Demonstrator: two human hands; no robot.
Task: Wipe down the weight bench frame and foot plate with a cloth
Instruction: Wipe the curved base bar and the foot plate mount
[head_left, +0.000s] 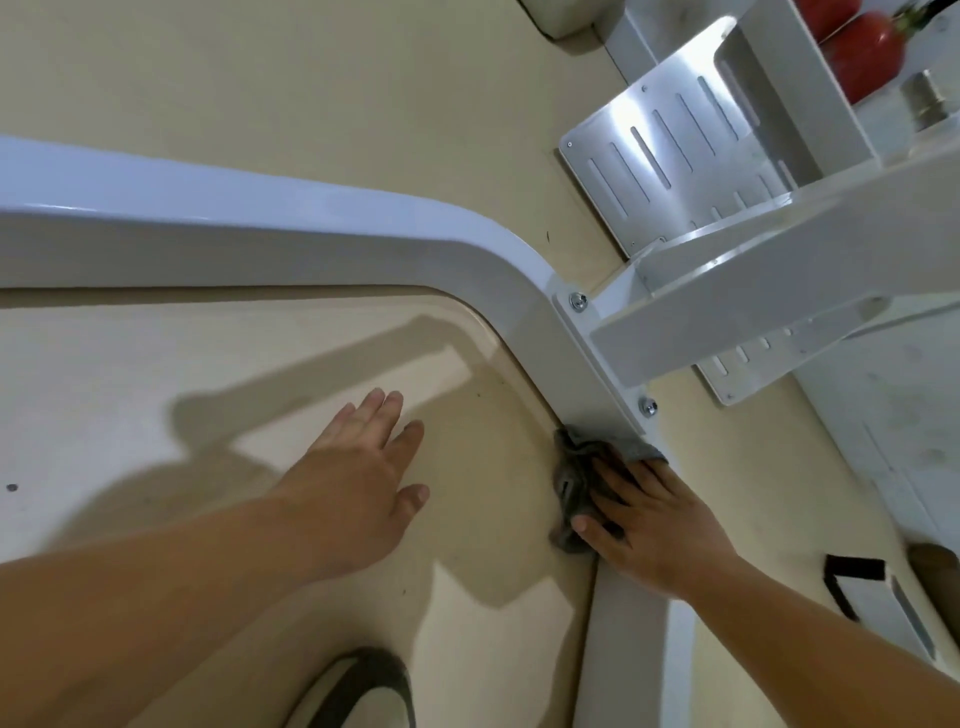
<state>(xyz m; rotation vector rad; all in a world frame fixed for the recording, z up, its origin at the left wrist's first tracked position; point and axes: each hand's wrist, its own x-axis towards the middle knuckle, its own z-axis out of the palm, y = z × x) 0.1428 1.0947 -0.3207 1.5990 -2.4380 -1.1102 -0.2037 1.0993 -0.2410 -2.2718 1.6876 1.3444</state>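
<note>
The white metal frame (291, 228) of the weight bench curves from the left edge toward a bolted joint at centre right, then runs down toward me. My right hand (649, 525) presses a crumpled grey cloth (574, 478) flat against the frame just below that joint. My left hand (363, 473) is spread flat on the beige floor to the left, fingers apart and holding nothing. A slotted shiny metal foot plate (670, 156) lies at the upper right, partly hidden behind a white cross beam (769, 291).
Red rounded weights (862, 52) sit at the top right corner beside a steel fitting (930, 98). A black strap (852, 577) lies on the floor at lower right. A dark curved object (363, 686) shows at the bottom edge.
</note>
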